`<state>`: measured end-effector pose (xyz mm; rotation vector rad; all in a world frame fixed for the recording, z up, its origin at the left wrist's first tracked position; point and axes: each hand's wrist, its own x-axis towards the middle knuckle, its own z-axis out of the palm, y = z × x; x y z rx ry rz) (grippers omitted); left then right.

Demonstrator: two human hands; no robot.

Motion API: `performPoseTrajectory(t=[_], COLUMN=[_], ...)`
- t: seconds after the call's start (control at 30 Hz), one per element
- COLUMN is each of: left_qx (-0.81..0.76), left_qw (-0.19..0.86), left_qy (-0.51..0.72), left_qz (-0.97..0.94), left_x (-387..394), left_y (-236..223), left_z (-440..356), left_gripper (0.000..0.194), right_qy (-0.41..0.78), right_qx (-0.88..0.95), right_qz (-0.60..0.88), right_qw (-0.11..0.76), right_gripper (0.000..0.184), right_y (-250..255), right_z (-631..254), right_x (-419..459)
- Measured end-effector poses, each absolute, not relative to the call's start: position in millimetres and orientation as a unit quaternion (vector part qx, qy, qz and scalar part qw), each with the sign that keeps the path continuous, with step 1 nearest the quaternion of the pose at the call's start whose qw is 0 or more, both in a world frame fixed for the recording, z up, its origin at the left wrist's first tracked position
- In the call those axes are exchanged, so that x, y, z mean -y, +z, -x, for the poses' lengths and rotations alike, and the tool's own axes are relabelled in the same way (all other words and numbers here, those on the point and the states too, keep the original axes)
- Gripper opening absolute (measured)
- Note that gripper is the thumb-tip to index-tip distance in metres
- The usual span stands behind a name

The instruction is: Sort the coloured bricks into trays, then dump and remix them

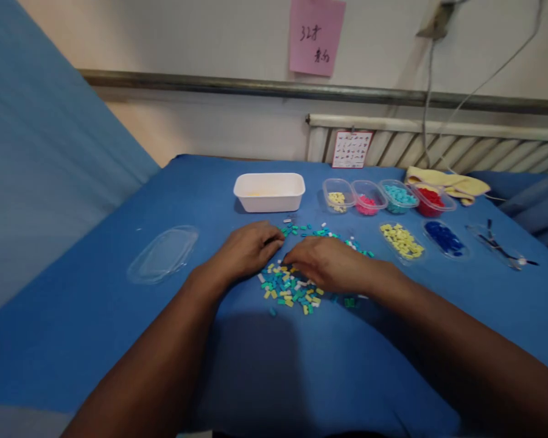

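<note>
A loose pile of small blocky pieces (pixel 288 293) in green, teal, yellow and white lies on the blue cloth in front of me. My left hand (pixel 251 248) rests at the pile's left edge, fingers curled together; whatever they hold, if anything, is hidden. Over the pile's upper right part, my right hand (pixel 322 260) bends down with its fingertips pinched among the pieces. What sits between those fingertips is too small to make out. More green and white pieces (pixel 319 232) are scattered behind my hands.
A white tub (pixel 269 194) stands behind the pile. To the right are clear boxes of sorted pieces: pink (pixel 366 205), turquoise (pixel 398 196), red (pixel 430 199), yellow (pixel 402 241) and dark blue (pixel 444 237). Clear lids (pixel 163 254) lie left, glasses (pixel 502 246) and a yellow cloth (pixel 447 182) right.
</note>
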<state>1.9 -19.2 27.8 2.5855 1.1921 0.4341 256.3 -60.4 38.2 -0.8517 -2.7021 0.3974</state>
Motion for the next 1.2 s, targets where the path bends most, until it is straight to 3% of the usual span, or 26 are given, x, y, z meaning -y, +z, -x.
performPoseTrajectory(t=[0.13,0.3,0.43,0.7,0.93,1.2], left_qx=[-0.439,-0.412,-0.404,-0.451,-0.47,-0.454], left_qw=[0.165,0.162,0.173,0.319,0.282,0.157], left_qy=[0.181,0.168,0.156,0.245,0.237,0.157], left_qz=[-0.864,-0.881,-0.884,-0.796,-0.802,-0.863], left_x=[20.3,23.2,24.7,18.2,15.8,27.3], left_y=[24.0,23.5,25.4,20.6,23.4,34.6], left_z=[-1.8,-4.7,-3.0,8.1,12.3,3.8], left_gripper=[0.027,0.024,0.023,0.031,0.024,0.03], right_qy=[0.135,0.143,0.174,0.198,0.177,0.15], right_qx=[0.896,0.895,0.922,0.892,0.866,0.826], right_qz=[0.375,0.338,0.276,0.359,0.44,0.501], right_qw=[0.194,0.254,0.207,0.19,0.159,0.207], right_gripper=[0.032,0.021,0.019,0.025,0.025,0.022], right_y=[17.8,24.3,25.5,16.6,25.3,34.9], right_z=[-275.6,-274.7,-256.0,-268.6,-287.6,-316.7], right_x=[43.8,52.4,63.9,56.9,46.4,26.4])
